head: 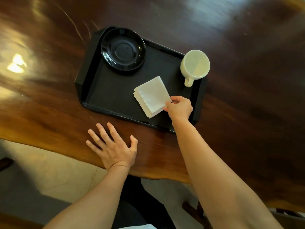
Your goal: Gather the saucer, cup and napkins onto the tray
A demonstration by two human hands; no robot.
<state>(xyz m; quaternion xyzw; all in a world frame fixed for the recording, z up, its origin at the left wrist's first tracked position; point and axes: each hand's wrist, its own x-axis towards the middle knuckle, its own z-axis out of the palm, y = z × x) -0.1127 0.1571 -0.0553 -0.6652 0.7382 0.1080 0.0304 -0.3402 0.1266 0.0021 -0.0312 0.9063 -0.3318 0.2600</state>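
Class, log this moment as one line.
right hand: pinching napkins on tray | left hand: flat on table | saucer, cup: on tray

Likely café or dining area. Evidence: black plastic serving tray (89, 90) on glossy dark wood slab table (247, 96) with irregular live edge; black saucer (123, 49), cream cup (195, 64), stacked paper napkins (151, 96); pale tiled floor (54, 169) below.

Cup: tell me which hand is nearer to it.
Right. The right hand is on the tray just below the cup, pinching the napkins. The left hand lies flat on the table, farther away.
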